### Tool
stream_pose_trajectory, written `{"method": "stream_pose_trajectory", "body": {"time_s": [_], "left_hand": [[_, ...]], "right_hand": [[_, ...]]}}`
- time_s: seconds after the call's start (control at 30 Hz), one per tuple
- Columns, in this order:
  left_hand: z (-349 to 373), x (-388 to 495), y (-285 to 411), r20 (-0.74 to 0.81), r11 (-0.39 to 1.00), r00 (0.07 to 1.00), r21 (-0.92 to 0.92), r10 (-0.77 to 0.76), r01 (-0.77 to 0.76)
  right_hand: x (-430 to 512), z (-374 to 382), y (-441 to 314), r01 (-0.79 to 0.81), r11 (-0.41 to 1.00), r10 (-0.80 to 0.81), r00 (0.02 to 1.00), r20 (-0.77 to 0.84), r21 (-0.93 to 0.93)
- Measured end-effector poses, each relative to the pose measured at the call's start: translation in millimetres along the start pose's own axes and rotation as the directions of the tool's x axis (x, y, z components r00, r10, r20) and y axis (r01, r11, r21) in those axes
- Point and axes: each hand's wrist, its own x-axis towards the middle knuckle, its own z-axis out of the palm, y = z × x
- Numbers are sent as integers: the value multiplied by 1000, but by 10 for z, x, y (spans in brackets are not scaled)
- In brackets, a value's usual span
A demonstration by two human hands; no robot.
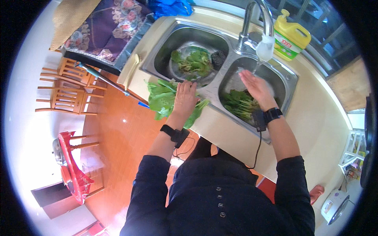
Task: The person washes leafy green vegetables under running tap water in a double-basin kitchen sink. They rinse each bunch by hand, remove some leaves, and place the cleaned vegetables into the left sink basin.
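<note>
My left hand [185, 98] rests over a bunch of leafy greens [161, 98] at the counter's front edge, fingers curled onto it. Leaves spread to the left of that hand, and pale stems stick out to its right. My right hand [255, 87] is over the right sink basin [283, 88], beside the stream from the faucet [267, 22], with its fingers stretched out. Nothing shows in its grasp. Below it, more greens with stems [240, 104] lie in the basin. The left basin [161, 44] contains a clear bowl-like vessel with greens [196, 60] and a dark scrubber [218, 59].
A yellow detergent jug [291, 37] stands behind the right basin. Left of the sink lies a long-handled brush [134, 69]. A blue plastic bag [171, 7] sits at the back. Wooden chairs [71, 94] and a red-covered table [75, 174] stand to the left. A cable [258, 153] hangs from my right wrist.
</note>
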Motion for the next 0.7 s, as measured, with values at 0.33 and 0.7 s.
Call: {"method": "stream_pose_trajectory", "body": {"time_s": [0.33, 0.7], "left_hand": [[429, 324, 977, 56, 819, 997, -573, 44, -4], [854, 546, 1102, 265, 565, 951, -765, -159, 308]], "right_hand": [[188, -1142, -298, 41, -807, 24, 999, 37, -590], [431, -1516, 136, 55, -943, 41, 998, 50, -328]]}}
